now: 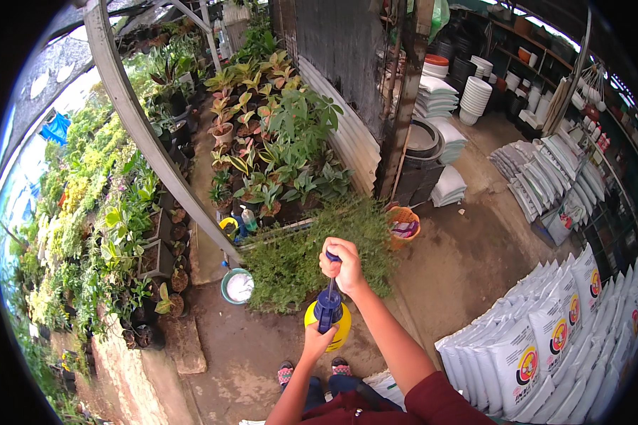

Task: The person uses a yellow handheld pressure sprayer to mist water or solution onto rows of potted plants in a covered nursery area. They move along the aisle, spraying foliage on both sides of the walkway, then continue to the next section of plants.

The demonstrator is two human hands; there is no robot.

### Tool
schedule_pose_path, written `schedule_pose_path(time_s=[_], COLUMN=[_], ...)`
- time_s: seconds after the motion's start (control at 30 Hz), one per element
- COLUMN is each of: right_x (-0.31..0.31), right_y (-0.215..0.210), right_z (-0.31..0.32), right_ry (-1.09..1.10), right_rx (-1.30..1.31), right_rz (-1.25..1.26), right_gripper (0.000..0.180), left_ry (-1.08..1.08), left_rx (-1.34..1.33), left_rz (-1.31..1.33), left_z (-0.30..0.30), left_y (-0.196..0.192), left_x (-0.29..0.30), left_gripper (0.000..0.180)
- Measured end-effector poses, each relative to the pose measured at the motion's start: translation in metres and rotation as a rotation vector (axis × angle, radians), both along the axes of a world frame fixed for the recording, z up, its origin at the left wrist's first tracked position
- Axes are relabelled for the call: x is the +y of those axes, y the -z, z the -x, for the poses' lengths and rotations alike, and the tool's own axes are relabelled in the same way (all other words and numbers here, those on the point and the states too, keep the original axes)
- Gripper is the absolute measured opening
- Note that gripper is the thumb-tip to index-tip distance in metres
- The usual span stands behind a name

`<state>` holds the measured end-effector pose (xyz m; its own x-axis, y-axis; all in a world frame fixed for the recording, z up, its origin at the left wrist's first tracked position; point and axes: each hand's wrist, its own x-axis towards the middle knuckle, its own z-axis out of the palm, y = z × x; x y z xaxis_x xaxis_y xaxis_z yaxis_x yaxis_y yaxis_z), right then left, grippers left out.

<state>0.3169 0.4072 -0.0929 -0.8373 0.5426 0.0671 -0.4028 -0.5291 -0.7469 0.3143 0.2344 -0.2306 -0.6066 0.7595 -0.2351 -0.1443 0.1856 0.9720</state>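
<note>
The right hand (pixel 344 265) gripped the raised blue pump handle (pixel 332 257) above the yellow pressure sprayer (pixel 342 327); the left hand (pixel 317 340) clasped its blue neck below, probably rigid, slick plastic, heavy if filled

Count, head view: two hands, left hand (pixel 317 341) and right hand (pixel 344 263), on one yellow pressure sprayer (pixel 328 319) with one blue pump handle (pixel 331 256). On the ground: one green-rimmed bowl (pixel 237 286), one orange basket (pixel 403 226), two sandalled feet (pixel 313 370). White sacks (pixel 546 333) at right and potted plants (pixel 262 142) at centre: too many, overlapping, to count exactly.
</note>
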Motion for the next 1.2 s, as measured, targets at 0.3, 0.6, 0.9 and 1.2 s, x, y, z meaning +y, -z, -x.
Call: schedule_pose_path(time_s=[0.3, 0.6, 0.9, 1.2], right_x=[0.016, 0.015, -0.019, -0.013], right_y=[-0.013, 0.041, 0.11, 0.13], right_z=[-0.013, -0.035, -0.023, -0.04], right_ry=[-0.046, -0.089, 0.157, 0.294], right_rx=[0.068, 0.013, -0.196, -0.281], right_rz=[0.009, 0.152, -0.023, -0.018], right_gripper=[0.021, 0.02, 0.016, 0.014], left_ry=[0.019, -0.007, -0.069, -0.037], left_rx=[-0.161, -0.239, -0.269, -0.316], left_rz=[0.021, -0.031, -0.078, -0.039], left_z=[-0.018, -0.029, -0.037, -0.05], left_y=[-0.003, -0.016, 0.002, 0.008], left_x=[0.003, 0.009, 0.021, 0.031], left_gripper=[0.023, 0.021, 0.023, 0.023])
